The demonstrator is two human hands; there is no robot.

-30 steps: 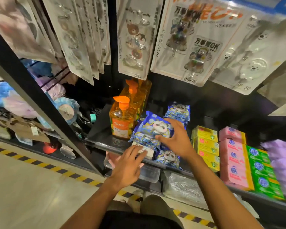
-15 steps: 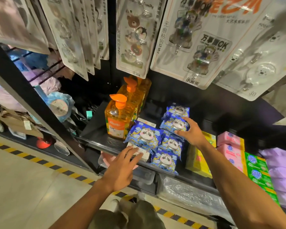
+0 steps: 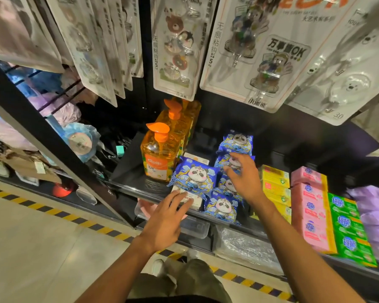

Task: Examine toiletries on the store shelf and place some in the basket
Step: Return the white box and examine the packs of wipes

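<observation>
Five glossy, crinkly panda packs [image 3: 194, 176]
Left hand [image 3: 165, 221] rests straight fingers on a flat white box [image 3: 193, 199]; right hand [image 3: 244, 179] spreads loose fingers over them, gripping nothing.

blue panda packs [image 3: 195, 176] | piled at shelf [image 3: 129, 169] front | orange pump bottles [image 3: 159, 156] upright, just left

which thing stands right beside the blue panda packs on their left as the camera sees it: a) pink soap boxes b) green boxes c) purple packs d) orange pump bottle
D: the orange pump bottle stands on the shelf just left of the blue panda packs, while the yellow boxes lie on their other side.
</observation>
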